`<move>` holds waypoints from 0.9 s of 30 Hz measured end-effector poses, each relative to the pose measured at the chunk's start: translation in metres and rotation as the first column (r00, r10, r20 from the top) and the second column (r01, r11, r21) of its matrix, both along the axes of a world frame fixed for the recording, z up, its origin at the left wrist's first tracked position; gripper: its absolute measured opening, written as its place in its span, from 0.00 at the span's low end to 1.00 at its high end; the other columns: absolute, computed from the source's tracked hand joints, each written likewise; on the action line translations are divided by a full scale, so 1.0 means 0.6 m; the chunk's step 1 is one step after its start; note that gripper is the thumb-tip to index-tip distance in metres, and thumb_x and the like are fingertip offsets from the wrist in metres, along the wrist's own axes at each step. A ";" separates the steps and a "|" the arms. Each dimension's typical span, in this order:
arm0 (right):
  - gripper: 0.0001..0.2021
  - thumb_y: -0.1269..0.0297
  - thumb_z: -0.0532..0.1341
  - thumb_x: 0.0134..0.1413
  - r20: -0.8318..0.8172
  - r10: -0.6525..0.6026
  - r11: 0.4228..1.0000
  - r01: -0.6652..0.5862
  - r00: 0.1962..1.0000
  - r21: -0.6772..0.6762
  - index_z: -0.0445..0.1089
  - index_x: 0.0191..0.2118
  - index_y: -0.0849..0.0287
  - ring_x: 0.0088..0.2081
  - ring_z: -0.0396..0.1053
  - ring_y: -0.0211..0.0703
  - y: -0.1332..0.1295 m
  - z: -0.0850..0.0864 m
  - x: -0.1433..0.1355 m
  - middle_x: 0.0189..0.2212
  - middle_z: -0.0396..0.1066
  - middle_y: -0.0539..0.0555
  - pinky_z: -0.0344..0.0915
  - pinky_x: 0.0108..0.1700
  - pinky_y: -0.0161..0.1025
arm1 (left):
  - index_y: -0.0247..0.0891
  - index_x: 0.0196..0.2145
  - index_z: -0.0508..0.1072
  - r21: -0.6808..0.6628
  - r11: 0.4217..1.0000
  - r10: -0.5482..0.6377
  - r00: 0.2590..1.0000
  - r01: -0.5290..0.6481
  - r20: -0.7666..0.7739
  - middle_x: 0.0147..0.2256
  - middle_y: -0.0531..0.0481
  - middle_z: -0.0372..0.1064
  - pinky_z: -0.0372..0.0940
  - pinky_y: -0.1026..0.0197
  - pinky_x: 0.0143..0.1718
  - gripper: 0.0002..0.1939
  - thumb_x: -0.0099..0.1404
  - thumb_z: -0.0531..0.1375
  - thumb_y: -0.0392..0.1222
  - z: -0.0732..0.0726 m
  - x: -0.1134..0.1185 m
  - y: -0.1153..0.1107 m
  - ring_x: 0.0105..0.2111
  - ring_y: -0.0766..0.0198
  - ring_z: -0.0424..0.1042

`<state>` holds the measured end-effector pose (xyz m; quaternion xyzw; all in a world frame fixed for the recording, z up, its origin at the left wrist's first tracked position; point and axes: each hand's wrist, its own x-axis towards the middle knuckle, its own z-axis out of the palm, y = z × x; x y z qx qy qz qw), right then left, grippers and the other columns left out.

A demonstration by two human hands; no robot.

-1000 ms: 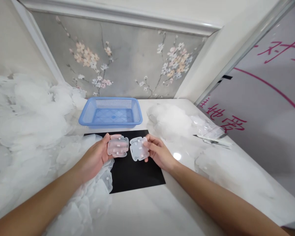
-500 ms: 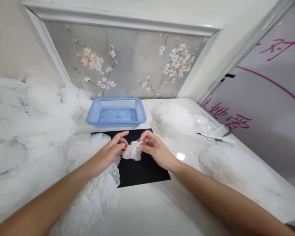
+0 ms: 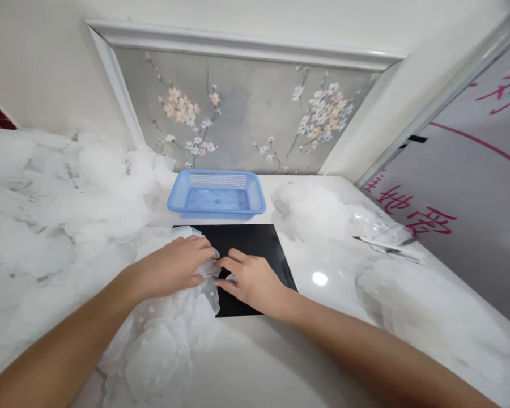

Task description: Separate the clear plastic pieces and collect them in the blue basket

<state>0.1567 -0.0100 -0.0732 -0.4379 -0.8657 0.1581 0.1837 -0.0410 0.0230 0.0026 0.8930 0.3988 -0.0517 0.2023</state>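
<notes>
My left hand [image 3: 174,266] lies on the right edge of a heap of white sheer fabric petals [image 3: 165,345], its fingers curled over some of them. The fingertips partly sink behind the cloth. Over a black mat [image 3: 255,238], my right hand [image 3: 253,283] is close by, thumb and index finger curved toward the left hand. A small white sheer piece [image 3: 232,278] shows inside its curled fingers, mostly hidden. Petals overlap the mat's left side.
Behind the mat stands a blue plastic basket [image 3: 216,212]. A white sheer bundle [image 3: 310,209] and clear plastic packaging [image 3: 374,224] lie to the right. More white material [image 3: 399,294] is at the near right. A whiteboard [image 3: 471,272] borders the table.
The white gauzy piece held between both hands is now mostly out of sight. My left hand has moved onto the petal heap, and my right hand is lower. The view has shifted left.
</notes>
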 end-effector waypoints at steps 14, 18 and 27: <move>0.11 0.57 0.64 0.52 -0.665 -0.457 0.851 0.071 0.590 -0.521 0.65 0.26 0.55 0.25 0.63 0.36 0.057 0.023 0.100 0.27 0.71 0.49 0.57 0.25 0.34 | 0.40 0.27 0.65 -0.540 0.763 0.641 0.522 -0.354 0.563 0.28 0.54 0.68 0.61 0.60 0.32 0.16 0.62 0.60 0.55 -0.023 0.054 -0.001 0.29 0.63 0.67; 0.15 0.52 0.68 0.46 -0.553 -0.671 0.629 -0.016 0.493 -0.777 0.64 0.28 0.55 0.17 0.48 0.30 0.059 0.023 0.116 0.20 0.68 0.45 0.45 0.19 0.31 | 0.40 0.27 0.65 -0.797 0.552 0.825 0.298 -0.243 0.480 0.26 0.55 0.66 0.66 0.58 0.37 0.17 0.58 0.65 0.54 -0.052 0.064 0.005 0.29 0.65 0.68; 0.17 0.55 0.73 0.39 -0.530 -0.704 0.525 -0.156 0.472 -0.837 0.71 0.35 0.56 0.16 0.52 0.29 0.068 0.023 0.130 0.18 0.63 0.42 0.48 0.18 0.29 | 0.40 0.39 0.70 -0.897 0.422 0.904 0.137 -0.128 0.406 0.34 0.48 0.76 0.70 0.55 0.41 0.11 0.58 0.65 0.38 -0.051 0.065 0.017 0.38 0.56 0.77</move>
